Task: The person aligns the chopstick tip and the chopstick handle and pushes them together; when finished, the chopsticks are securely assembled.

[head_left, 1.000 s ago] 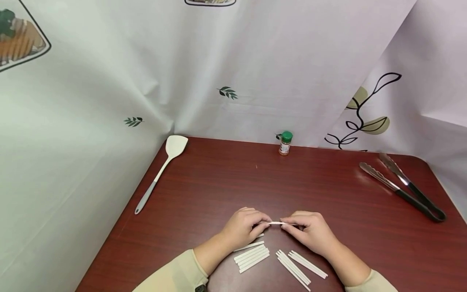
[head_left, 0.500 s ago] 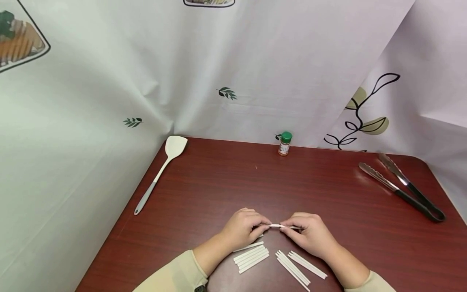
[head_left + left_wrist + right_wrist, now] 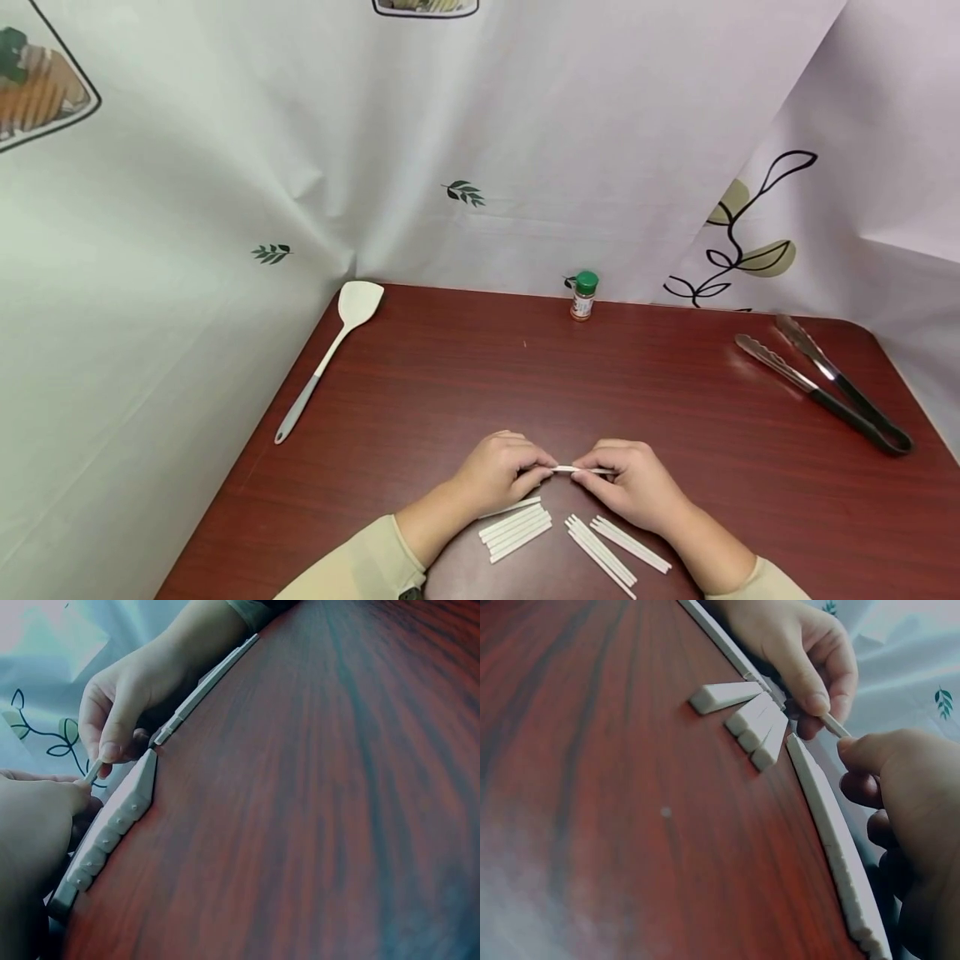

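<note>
Between my two hands a thin white stick [image 3: 564,468] lies level just above the table. My left hand [image 3: 501,468] pinches its left part between thumb and fingers. The right hand [image 3: 633,479] pinches it farther right, and a bit of stick shows past the thumb. Below the left hand sits a row of several white sticks [image 3: 516,533] side by side, with a single stick [image 3: 517,505] at a slant above them. Two slanted groups, one of several sticks [image 3: 600,554] and another stick group [image 3: 632,543], lie below the right hand. The fingers hide parts of the held stick.
A white spatula [image 3: 326,358] with a grey handle lies along the left edge of the red-brown table [image 3: 450,367]. A green-capped spice jar [image 3: 583,297] stands at the back, against the white curtain [image 3: 405,150]. Metal tongs [image 3: 832,387] with black handles lie spread at the right.
Both hands and the held stick have come slightly toward the person. The right fingers have closed in along the stick, shortening the bare span. A stick end under the left thumb is hidden now.
</note>
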Motion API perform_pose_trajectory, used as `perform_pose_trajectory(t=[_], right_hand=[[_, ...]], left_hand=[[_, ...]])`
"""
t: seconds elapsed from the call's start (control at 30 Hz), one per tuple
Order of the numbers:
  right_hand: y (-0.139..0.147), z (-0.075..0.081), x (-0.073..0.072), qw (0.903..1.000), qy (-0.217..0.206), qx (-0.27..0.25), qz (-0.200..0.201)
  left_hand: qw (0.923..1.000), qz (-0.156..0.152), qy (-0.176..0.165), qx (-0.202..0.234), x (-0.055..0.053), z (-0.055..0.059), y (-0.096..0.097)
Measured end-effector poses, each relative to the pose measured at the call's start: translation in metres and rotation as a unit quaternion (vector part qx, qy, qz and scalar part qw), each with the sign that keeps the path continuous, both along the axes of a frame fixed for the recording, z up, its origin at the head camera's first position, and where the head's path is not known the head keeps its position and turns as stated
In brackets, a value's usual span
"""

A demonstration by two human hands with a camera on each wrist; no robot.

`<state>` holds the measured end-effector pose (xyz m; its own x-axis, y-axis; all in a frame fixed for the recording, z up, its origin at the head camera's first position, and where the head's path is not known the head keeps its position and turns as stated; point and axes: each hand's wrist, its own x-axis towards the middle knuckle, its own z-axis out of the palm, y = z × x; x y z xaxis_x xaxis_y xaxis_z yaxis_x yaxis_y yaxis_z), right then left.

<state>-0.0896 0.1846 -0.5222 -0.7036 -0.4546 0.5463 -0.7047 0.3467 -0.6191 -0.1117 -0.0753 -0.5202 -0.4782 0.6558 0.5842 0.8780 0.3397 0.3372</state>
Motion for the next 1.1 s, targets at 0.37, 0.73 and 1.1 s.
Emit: perform_pose_trajectory(t=[0.37, 0.73, 1.1], right_hand=[[-0.005, 0.001, 0.002, 1.0, -0.006, -0.005, 0.004], [0.003, 0.019, -0.009, 0.949, -0.234, -0.18, -0.112], [-0.01, 0.046, -0.033, 0.9063, -0.342, -0.22, -0.116]], left_hand=[[0.9994, -0.005, -0.035, 0.006, 0.004, 0.002, -0.001], [0.9973, 0.064, 0.007, 0.035, -0.001, 0.004, -0.009], [0.9962, -0.084, 0.003, 0.023, -0.002, 0.013, -0.014]])
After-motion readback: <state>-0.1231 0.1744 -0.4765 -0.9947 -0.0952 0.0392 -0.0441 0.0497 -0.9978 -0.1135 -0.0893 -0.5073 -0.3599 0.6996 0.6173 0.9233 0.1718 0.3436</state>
